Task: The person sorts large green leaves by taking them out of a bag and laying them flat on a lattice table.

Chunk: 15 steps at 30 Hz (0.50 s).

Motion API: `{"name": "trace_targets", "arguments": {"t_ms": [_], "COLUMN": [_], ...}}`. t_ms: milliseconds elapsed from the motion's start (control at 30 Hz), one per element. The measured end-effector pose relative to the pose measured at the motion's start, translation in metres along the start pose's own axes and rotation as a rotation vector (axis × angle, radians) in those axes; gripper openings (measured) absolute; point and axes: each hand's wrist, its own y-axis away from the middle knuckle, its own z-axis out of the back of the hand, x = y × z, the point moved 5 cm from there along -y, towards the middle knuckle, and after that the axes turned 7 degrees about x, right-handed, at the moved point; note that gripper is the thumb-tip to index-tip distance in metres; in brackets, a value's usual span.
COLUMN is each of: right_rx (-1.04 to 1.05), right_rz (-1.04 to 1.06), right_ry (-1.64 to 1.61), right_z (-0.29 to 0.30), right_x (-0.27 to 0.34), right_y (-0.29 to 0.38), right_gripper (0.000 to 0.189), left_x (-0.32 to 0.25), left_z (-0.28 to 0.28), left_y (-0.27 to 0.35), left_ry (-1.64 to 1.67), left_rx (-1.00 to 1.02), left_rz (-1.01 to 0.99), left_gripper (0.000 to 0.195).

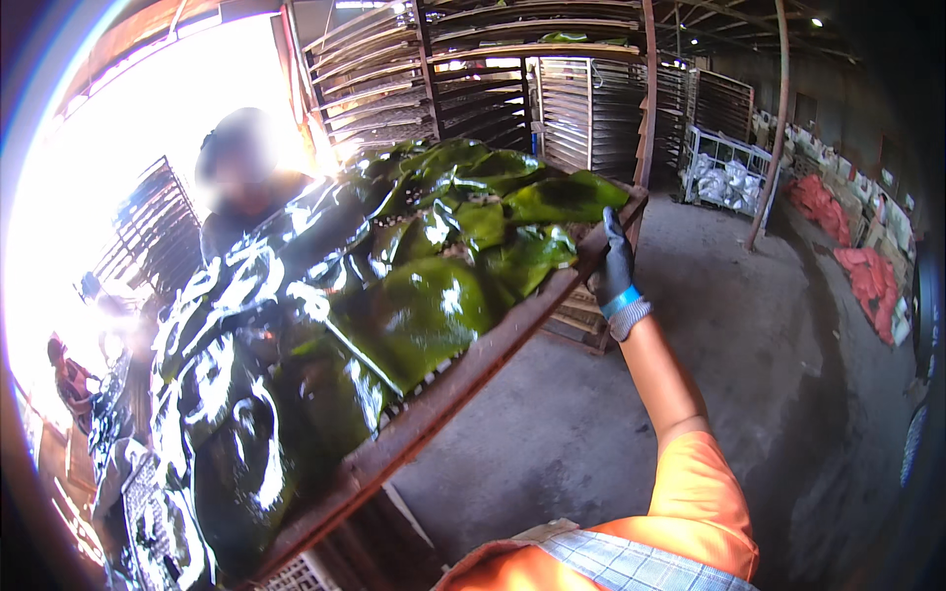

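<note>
A wide tray with a brown wooden frame (436, 402) slants across the view before me. Overlapping wet, glossy green leaf-like sheets (429, 303) cover it, and a perforated bed shows in the gaps. My right hand (615, 258), in a dark glove with a blue band at the wrist, grips the frame near its far right corner. The thumb lies along the outer edge; the other fingers are mostly hidden under the frame. My left hand is out of view. Strong glare washes out the sheets on the left side.
A person (244, 185) stands across the tray. Tall racks of slatted trays (480, 96) rise behind. A metal post (772, 133), a white cage cart with bags (728, 177) and red sacks (865, 288) stand or lie to the right. Concrete floor (547, 414) shows below.
</note>
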Motion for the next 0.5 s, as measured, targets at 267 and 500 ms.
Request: {"name": "trace_targets", "arguments": {"t_ms": [267,500], "right_rx": [0.188,0.264], "right_rz": [0.630,0.487], "right_ry": [0.109,-0.466], "right_z": [-0.006,0.036], "right_x": [-0.021,-0.029], "right_y": [-0.011,-0.133], "right_gripper": [0.030,0.005], "left_x": [0.014,0.018], "left_z": [0.011,-0.025], "left_y": [0.063,0.105], "left_ry": [-0.004,0.102], "left_rx": [-0.093,-0.123], "left_rz": [-0.019,-0.028], "left_gripper": [0.053,0.054]}}
